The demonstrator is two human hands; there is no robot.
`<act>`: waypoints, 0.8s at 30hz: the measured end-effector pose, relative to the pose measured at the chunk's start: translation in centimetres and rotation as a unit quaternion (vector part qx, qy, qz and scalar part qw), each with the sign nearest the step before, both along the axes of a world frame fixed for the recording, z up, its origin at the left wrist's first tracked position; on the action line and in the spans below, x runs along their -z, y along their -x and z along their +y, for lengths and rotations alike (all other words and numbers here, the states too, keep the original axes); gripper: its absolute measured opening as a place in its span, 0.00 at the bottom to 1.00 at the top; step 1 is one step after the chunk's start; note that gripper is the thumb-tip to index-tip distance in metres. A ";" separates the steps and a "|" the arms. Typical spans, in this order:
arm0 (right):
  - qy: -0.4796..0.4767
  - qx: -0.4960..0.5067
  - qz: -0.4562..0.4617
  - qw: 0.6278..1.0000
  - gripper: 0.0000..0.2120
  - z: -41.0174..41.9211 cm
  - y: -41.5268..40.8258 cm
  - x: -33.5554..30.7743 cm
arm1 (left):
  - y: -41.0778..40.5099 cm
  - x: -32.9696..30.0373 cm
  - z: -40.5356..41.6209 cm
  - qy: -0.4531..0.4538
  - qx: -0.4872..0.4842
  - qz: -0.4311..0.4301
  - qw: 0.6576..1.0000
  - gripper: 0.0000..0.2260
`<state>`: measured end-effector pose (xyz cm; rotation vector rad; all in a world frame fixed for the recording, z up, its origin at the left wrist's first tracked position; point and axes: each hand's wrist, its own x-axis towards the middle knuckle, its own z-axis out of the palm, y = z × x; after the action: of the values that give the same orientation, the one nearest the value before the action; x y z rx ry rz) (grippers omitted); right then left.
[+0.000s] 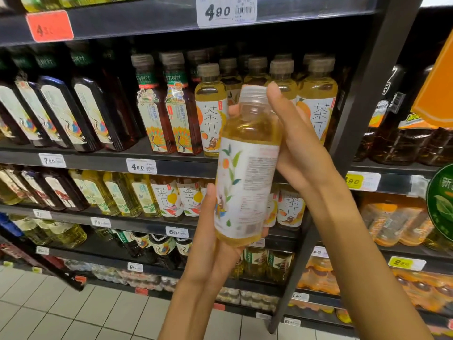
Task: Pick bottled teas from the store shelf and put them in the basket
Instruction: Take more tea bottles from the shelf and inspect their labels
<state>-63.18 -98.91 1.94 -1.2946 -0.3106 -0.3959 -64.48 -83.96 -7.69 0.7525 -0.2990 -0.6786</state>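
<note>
A bottled tea (246, 168) with pale yellow liquid, a white leaf-patterned label and a clear cap is held upright in front of the store shelf (171, 165). My left hand (213, 231) cups its base from below, thumb up along the label's left side. My right hand (296, 136) grips the upper part from the right, its thumb by the cap and its fingertips showing behind the neck. More bottles of the same yellow tea (316, 99) stand in rows on the shelf just behind. No basket is in view.
Dark tea bottles (73, 111) fill the shelf's left part, and several lower shelves carry more yellow and dark bottles. A black upright post (353, 123) splits this bay from a bay of orange drinks (397, 222) at right. White floor tiles (73, 312) lie below.
</note>
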 end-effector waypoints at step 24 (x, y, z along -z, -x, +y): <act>-0.065 0.017 0.118 0.991 0.17 0.3 -0.8 1.2 | -0.7 1.5 -0.8 -0.097 -0.054 -0.111 0.988 0.29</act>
<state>-62.34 -98.63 0.73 -1.2066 -0.0627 -0.2822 -63.81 -84.77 -9.16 1.0257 -0.3963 -0.5265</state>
